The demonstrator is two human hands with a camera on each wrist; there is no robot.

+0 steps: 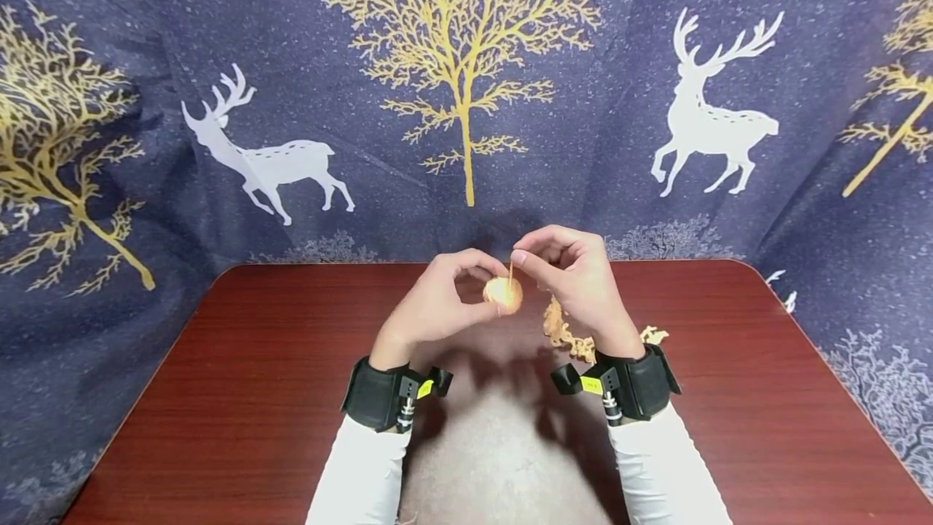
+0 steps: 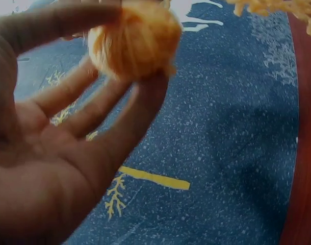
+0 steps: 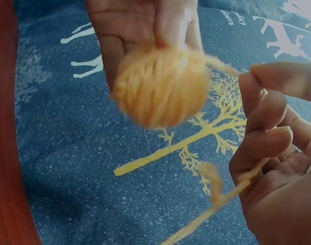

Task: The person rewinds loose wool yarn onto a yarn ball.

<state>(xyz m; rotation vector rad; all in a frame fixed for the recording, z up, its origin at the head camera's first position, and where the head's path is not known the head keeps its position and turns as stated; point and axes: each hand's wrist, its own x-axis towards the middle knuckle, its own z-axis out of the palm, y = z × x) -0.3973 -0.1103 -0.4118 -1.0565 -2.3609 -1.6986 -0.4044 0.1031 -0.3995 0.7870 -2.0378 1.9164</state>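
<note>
A small ball of orange-yellow yarn [image 1: 503,295] is held up over the table between the thumb and fingers of my left hand [image 1: 445,298]. In the right wrist view the wound strands of the yarn ball [image 3: 163,87] show clearly. My right hand [image 1: 576,274] pinches the yarn strand [image 3: 224,66] between thumb and index finger, close to the ball. That strand runs taut from the ball to the fingertips. Below, the tail passes under the curled fingers and hangs down with a small kink [image 3: 211,178]. The left wrist view shows the ball [image 2: 137,41] gripped from both sides.
Loose, crinkled yarn [image 1: 564,335] lies on the table beneath the right hand, with another bit [image 1: 653,335] right of the wrist. The red-brown table [image 1: 240,363] has a grey area [image 1: 481,460] in front. A dark blue cloth [image 1: 510,177] with deer and trees hangs behind.
</note>
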